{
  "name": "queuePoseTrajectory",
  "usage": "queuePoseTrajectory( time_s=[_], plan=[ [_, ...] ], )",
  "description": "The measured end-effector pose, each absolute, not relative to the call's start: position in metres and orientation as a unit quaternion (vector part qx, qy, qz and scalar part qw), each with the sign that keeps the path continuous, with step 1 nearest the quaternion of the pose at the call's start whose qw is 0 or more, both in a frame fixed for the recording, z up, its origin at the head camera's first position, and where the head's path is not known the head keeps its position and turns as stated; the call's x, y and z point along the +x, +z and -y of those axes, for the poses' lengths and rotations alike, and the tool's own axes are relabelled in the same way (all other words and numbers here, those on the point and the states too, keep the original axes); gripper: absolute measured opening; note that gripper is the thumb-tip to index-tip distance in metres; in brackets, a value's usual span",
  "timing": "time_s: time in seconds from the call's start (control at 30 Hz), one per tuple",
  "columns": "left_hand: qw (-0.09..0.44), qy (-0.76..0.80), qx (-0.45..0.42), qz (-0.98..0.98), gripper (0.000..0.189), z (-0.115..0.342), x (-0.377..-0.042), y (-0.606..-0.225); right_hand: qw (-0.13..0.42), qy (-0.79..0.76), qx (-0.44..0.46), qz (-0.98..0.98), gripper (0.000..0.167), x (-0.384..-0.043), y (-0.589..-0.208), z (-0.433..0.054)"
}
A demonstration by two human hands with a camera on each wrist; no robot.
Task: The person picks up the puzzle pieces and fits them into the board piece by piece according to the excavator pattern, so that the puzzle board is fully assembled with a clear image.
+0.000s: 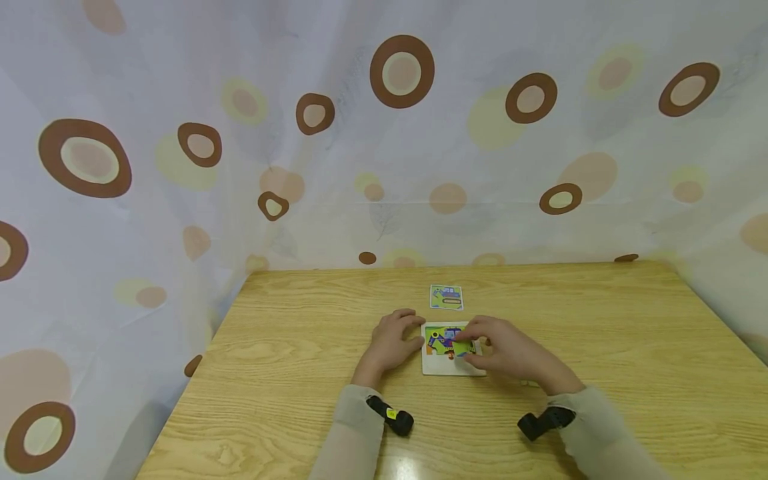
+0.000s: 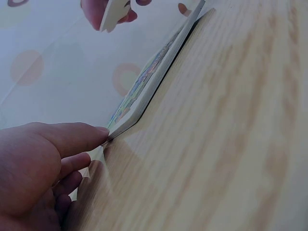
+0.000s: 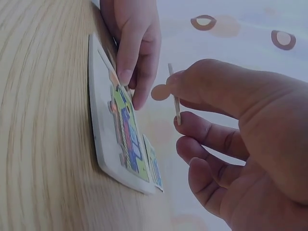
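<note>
A white-framed jigsaw puzzle board (image 1: 433,367) lies flat on the table, its assembled upper part showing a colourful digger on green. The lower part of the frame is bare white. My left hand (image 1: 394,341) rests at the board's left edge; in the left wrist view the straight thumb (image 2: 82,137) touches its corner, with the other fingers loosely bent below. Above the board's right side, my right hand (image 1: 510,348) pinches a thin puzzle piece (image 3: 176,108) between thumb and forefinger. That piece is edge-on in the right wrist view, clear of the board, so its picture is hidden.
A small picture card (image 1: 447,298) with a similar digger lies just behind the board. Something small and pale (image 1: 529,383) lies partly hidden under the right wrist. The wooden table (image 1: 300,347) meets a patterned cloth (image 1: 336,227) at its back and sides.
</note>
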State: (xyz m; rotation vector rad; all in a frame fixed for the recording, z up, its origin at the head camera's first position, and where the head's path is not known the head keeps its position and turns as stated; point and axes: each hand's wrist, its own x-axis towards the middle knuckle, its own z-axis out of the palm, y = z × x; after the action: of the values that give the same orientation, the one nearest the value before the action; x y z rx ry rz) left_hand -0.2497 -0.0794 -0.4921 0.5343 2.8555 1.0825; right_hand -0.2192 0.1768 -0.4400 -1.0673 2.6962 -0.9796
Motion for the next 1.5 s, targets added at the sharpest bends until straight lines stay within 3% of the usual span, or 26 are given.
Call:
queuePoseTrajectory(
  time_s=[0.53, 0.83, 1.5],
  plan=[
    [0.023, 0.344, 0.172, -0.923, 0.037, 0.08, -0.249, -0.489, 0.042, -0.317, -0.401, -0.858, 0.016, -0.23, -0.453, -0.146],
    [0.021, 0.337, 0.174, -0.925, 0.037, 0.08, -0.249, -0.489, 0.075, -0.304, -0.382, -0.869, 0.014, -0.232, -0.458, -0.131],
    [0.023, 0.331, 0.171, -0.928, 0.037, 0.079, -0.251, -0.49, 0.038, -0.27, -0.395, -0.877, 0.011, -0.232, -0.467, -0.13]
  ],
)
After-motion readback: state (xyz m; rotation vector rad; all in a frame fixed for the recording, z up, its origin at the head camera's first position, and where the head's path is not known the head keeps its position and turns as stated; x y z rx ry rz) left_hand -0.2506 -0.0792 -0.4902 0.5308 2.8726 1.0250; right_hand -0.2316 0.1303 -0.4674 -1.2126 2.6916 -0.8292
